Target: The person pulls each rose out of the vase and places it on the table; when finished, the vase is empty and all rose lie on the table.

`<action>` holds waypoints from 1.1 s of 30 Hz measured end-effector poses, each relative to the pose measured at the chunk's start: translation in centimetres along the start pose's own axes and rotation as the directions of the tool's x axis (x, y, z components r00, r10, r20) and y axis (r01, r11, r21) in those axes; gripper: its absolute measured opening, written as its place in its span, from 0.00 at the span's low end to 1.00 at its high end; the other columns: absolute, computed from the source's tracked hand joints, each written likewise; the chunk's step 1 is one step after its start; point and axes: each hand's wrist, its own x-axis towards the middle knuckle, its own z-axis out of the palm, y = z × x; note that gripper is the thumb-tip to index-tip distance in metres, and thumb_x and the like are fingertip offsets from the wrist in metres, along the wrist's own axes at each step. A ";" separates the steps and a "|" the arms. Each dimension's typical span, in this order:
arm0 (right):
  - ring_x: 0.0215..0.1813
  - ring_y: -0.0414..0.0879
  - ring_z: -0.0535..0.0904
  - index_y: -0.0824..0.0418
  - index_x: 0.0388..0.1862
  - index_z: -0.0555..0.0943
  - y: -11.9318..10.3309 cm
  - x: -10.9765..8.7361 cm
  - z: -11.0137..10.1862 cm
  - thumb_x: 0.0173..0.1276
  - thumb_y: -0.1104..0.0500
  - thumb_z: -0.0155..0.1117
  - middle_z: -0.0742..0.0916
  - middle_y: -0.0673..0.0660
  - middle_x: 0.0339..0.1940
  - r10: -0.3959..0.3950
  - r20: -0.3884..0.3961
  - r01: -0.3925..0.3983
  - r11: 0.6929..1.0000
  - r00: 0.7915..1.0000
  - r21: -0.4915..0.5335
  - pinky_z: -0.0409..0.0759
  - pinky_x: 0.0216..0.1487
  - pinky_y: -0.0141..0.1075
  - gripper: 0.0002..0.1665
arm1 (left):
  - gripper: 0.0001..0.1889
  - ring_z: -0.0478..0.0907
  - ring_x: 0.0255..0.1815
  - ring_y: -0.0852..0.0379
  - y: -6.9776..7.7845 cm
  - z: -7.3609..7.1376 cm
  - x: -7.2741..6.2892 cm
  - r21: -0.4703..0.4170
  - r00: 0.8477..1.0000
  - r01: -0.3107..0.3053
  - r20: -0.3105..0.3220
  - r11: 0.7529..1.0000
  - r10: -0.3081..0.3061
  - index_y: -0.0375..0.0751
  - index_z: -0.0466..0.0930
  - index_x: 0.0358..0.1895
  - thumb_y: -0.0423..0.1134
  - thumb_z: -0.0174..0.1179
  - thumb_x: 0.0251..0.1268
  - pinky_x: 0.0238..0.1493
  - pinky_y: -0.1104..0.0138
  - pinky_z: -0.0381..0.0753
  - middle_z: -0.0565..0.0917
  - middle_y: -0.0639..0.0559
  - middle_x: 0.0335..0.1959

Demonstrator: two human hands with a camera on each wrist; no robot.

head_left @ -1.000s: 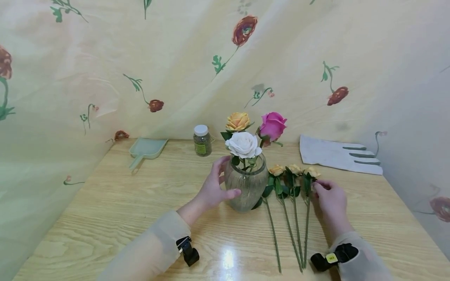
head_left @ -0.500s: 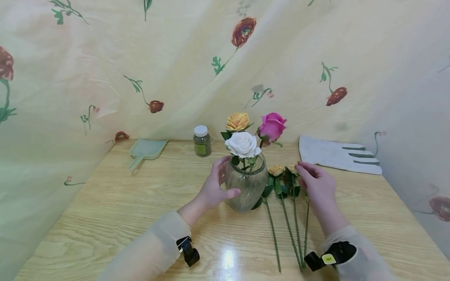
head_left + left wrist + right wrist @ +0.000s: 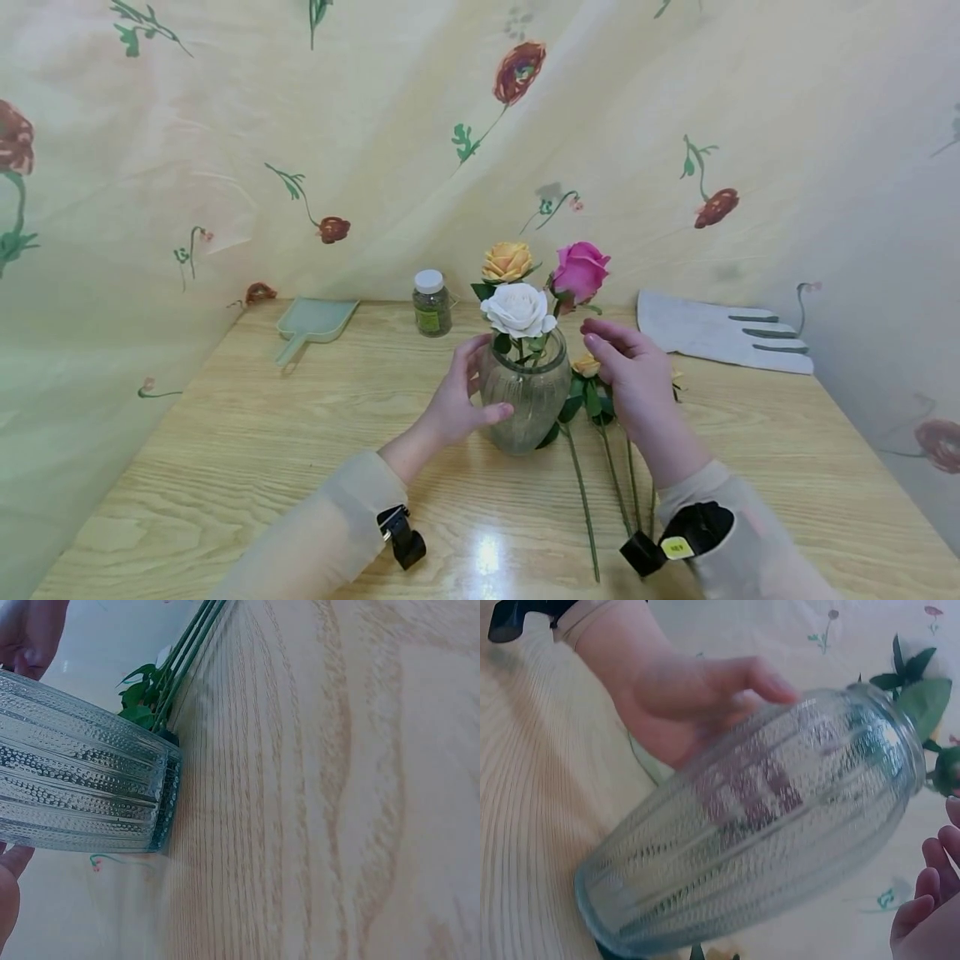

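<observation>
In the head view my left hand (image 3: 453,404) grips the ribbed glass vase (image 3: 528,404) from its left side, thumb across the front. Out of the vase rise a white rose (image 3: 519,310), a yellow rose (image 3: 507,261) and a magenta rose (image 3: 580,271). My right hand (image 3: 639,379) is just right of the vase's mouth, below the magenta rose, fingers loosely bent with nothing seen between them. Beneath it several yellow roses (image 3: 585,365) lie on the table, partly covered by the hand. The right wrist view shows my left hand (image 3: 682,701) behind the vase (image 3: 757,817).
A small jar (image 3: 432,308) with a white lid stands behind the vase. A pale green dustpan (image 3: 318,318) lies at the back left, a grey-white glove (image 3: 697,329) at the back right. Flower stems (image 3: 583,508) extend toward the table's (image 3: 247,442) front.
My right hand has moved left and slightly up, from the rightmost lying yellow rose, over the other heads, to beside the vase's mouth. My left hand has stayed on the vase.
</observation>
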 end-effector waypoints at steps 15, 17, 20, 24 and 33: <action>0.41 0.40 0.73 0.48 0.35 0.82 -0.3 0.8 3.5 0.66 0.69 0.57 0.81 0.47 0.38 -0.062 0.009 0.058 0.977 0.998 0.207 0.69 0.37 0.27 0.15 | 0.46 0.58 0.69 0.45 0.0 0.1 0.1 0.024 1.000 0.019 -0.008 1.000 -0.019 0.44 0.46 0.69 0.29 0.66 0.49 0.64 0.52 0.63 0.60 0.39 0.68; 0.40 0.39 0.73 0.48 0.33 0.82 -0.3 1.0 3.8 0.66 0.71 0.56 0.81 0.47 0.36 -0.056 -0.003 0.056 0.976 0.998 0.211 0.69 0.36 0.26 0.17 | 0.46 0.58 0.68 0.46 -0.1 0.1 0.1 0.023 1.000 0.023 -0.013 0.999 -0.023 0.45 0.46 0.69 0.29 0.66 0.49 0.64 0.52 0.63 0.60 0.39 0.68; 0.39 0.39 0.72 0.48 0.31 0.81 -0.3 1.2 4.2 0.66 0.71 0.55 0.80 0.47 0.35 -0.049 -0.005 0.049 0.977 0.999 0.206 0.69 0.35 0.26 0.17 | 0.46 0.59 0.68 0.46 -0.2 0.0 0.0 0.017 1.000 0.023 -0.014 1.000 -0.022 0.45 0.46 0.69 0.30 0.66 0.49 0.64 0.52 0.63 0.62 0.39 0.66; 0.39 0.39 0.70 0.50 0.31 0.78 -0.4 1.4 4.5 0.67 0.70 0.55 0.78 0.47 0.35 -0.024 -0.011 0.026 0.983 1.000 0.181 0.68 0.35 0.26 0.14 | 0.46 0.60 0.67 0.46 -0.2 -0.1 0.0 0.011 1.000 0.014 -0.011 1.000 -0.014 0.45 0.46 0.69 0.30 0.65 0.49 0.64 0.52 0.64 0.63 0.38 0.66; 0.37 0.39 0.70 0.52 0.29 0.77 -0.7 1.4 4.9 0.66 0.70 0.57 0.79 0.47 0.34 -0.026 -0.077 0.043 0.971 0.997 0.234 0.65 0.33 0.27 0.13 | 0.45 0.61 0.66 0.47 -0.3 -0.1 0.0 -0.008 1.000 -0.004 -0.009 1.000 0.004 0.44 0.47 0.69 0.29 0.65 0.49 0.63 0.53 0.65 0.64 0.38 0.65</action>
